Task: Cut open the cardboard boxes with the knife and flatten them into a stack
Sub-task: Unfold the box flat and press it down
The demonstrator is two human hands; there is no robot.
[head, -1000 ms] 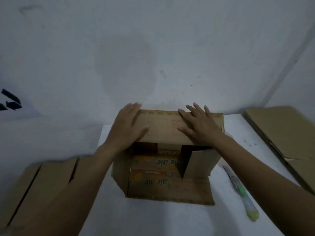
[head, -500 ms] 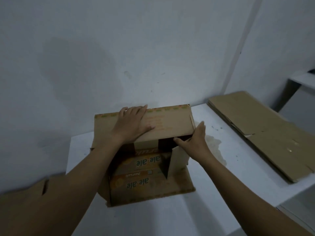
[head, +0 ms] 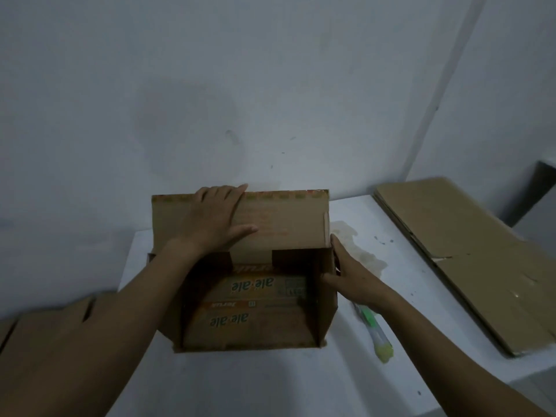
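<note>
The cardboard box (head: 285, 218) sits at the far edge of the counter (head: 270, 383), probably light and stiff yet creasable. The left hand (head: 213, 218) presses its flap with straight fingers; the right hand (head: 355, 278) pinches the right wall, a sound hold.

two arms come in from the lower edge, the left forearm (head: 135, 311) and the right forearm (head: 436, 341), both bare as far back as the frame shows them. the left hand (head: 215, 219) and the right hand (head: 353, 279) are bare too, with slender fingers. dim light blurs nails and finer marks.
</note>
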